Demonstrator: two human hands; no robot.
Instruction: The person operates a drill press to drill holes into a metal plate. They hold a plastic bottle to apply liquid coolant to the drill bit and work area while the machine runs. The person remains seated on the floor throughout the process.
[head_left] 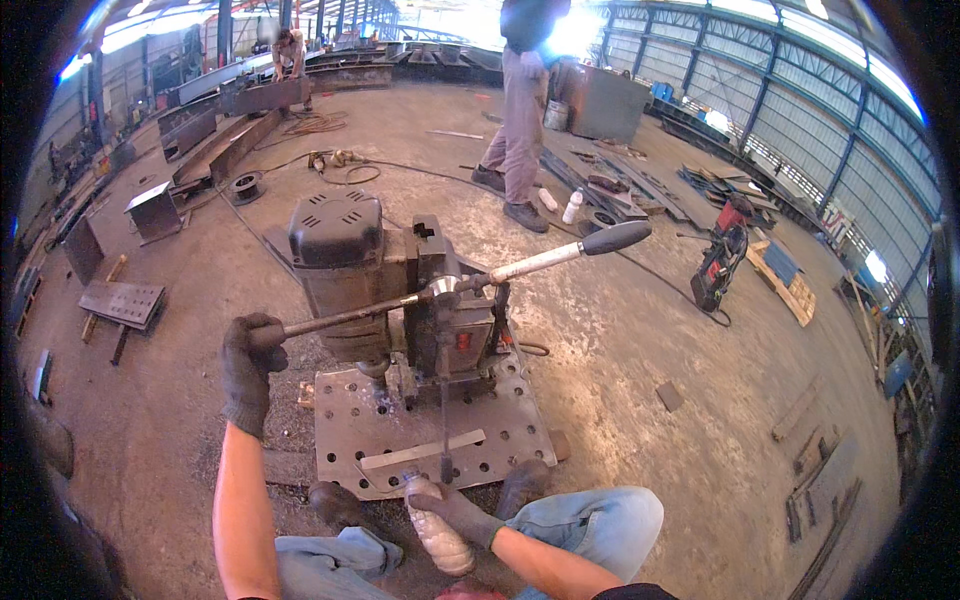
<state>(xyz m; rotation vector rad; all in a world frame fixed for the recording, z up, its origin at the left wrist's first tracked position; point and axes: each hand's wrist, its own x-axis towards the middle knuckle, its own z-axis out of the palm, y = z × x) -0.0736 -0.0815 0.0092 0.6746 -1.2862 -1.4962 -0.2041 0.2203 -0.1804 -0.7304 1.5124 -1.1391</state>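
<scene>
A magnetic drill press with a dark motor cap stands on a steel plate full of round holes. My gloved left hand is closed around the left grip of the drill's feed handle. Another spoke of that handle points down toward the plate, and one with a black grip reaches up to the right. Wrapped in my gloved right hand is a ribbed plastic bottle, its top tilted toward the plate's near edge. A thin flat metal strip lies across the plate. The drill's tip meets the plate below the motor.
My boots and knees flank the plate's near edge. Ahead stands a person beside a white bottle and steel pieces. A red-and-black machine sits at right by a wooden pallet. Cables cross the floor; another person bends over beams far left.
</scene>
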